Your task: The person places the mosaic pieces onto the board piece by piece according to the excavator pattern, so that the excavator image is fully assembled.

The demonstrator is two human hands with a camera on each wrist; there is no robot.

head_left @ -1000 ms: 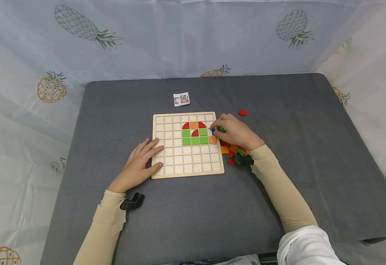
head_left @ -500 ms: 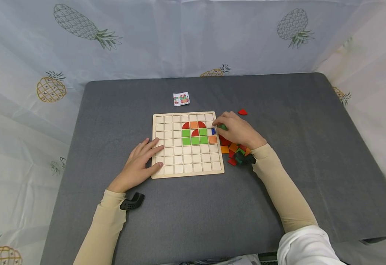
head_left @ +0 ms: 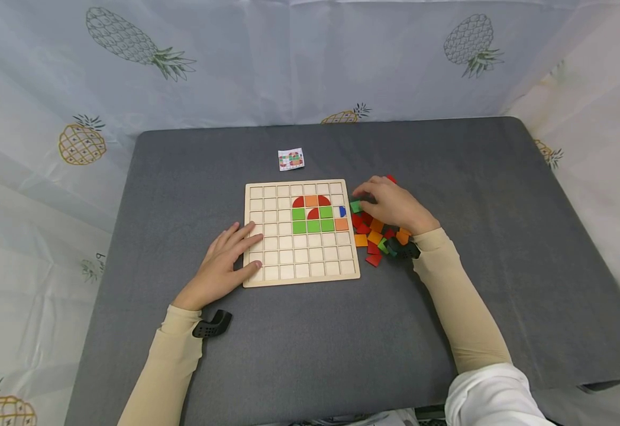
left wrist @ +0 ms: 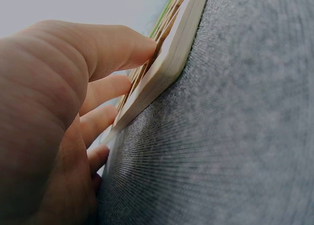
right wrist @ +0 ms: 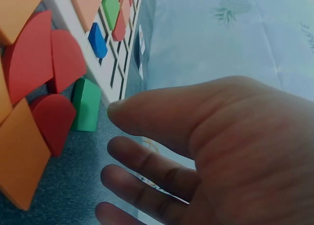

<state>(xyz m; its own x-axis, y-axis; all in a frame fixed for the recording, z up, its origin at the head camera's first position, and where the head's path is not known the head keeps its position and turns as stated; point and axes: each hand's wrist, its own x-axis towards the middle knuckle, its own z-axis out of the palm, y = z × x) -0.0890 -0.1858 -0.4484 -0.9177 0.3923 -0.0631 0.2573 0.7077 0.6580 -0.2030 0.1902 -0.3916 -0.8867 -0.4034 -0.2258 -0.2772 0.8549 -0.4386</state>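
Note:
A wooden grid board [head_left: 286, 257] lies on the table, with green, red and orange pieces in its upper right cells. One cell at its right edge holds a small blue piece [head_left: 342, 211] with a rounded side. My left hand [head_left: 219, 266] rests on the board's left edge, fingers spread and thumb on the rim. Just right of the board, my right hand [head_left: 392, 201] hovers with loosely bent fingers and nothing between them. Close below its fingertips lies a green piece [right wrist: 87, 105], beside the board's edge.
Loose red and orange pieces [head_left: 375, 238] lie in a heap right of the board, partly under the right wrist's black band [head_left: 408, 248]. A small printed card [head_left: 291, 159] lies beyond the board. Behind the right hand, a red piece [head_left: 391, 178] is mostly hidden.
My right hand has drawn back from the board to the right, leaving the blue piece in its cell. The green piece and more of the heap show now. The left hand stays put.

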